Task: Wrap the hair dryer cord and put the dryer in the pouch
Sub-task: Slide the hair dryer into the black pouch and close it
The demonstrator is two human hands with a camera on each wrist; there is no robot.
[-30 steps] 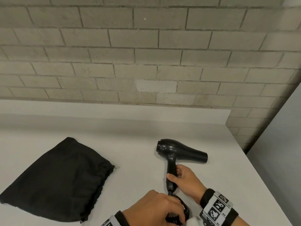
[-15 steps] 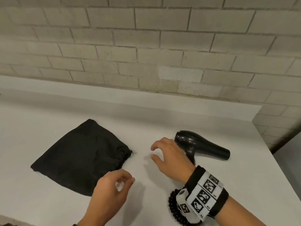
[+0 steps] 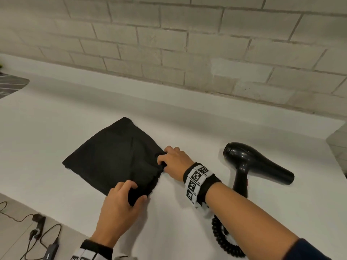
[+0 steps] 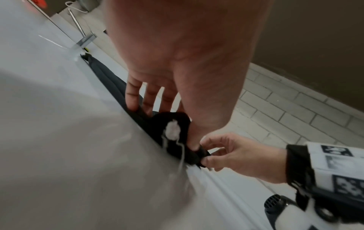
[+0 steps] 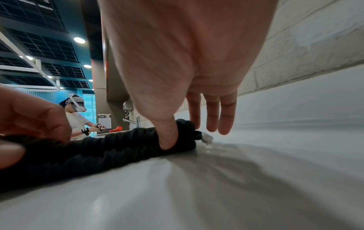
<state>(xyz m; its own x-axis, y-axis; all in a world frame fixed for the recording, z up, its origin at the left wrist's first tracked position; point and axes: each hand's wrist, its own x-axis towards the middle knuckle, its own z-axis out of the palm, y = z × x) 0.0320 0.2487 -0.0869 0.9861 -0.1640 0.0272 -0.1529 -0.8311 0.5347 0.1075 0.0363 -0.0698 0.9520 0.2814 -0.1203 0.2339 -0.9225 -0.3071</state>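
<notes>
A flat black fabric pouch point(image 3: 116, 156) lies on the white counter point(image 3: 56, 128), its gathered mouth facing right. My left hand point(image 3: 137, 192) grips the near corner of that mouth between thumb and fingers. At the far corner my right hand point(image 3: 162, 160) pinches the mouth edge; the right wrist view shows its thumb point(image 5: 169, 137) pressed on the pouch point(image 5: 118, 144). The black hair dryer point(image 3: 249, 162) lies untouched on the counter to the right, nozzle pointing right. Its coiled cord point(image 3: 223, 239) sits bunched under my right forearm, partly hidden.
A brick wall point(image 3: 187, 53) runs behind the counter. Cables and a power adapter point(image 3: 37, 231) lie on the floor at lower left. A dark mat point(image 3: 11, 85) shows at far left. In the right wrist view, another person point(image 5: 76, 115) works further off.
Both hands left the dryer and cord and moved left to the pouch. They now hold the two corners of its mouth. The view has swung left and down.
</notes>
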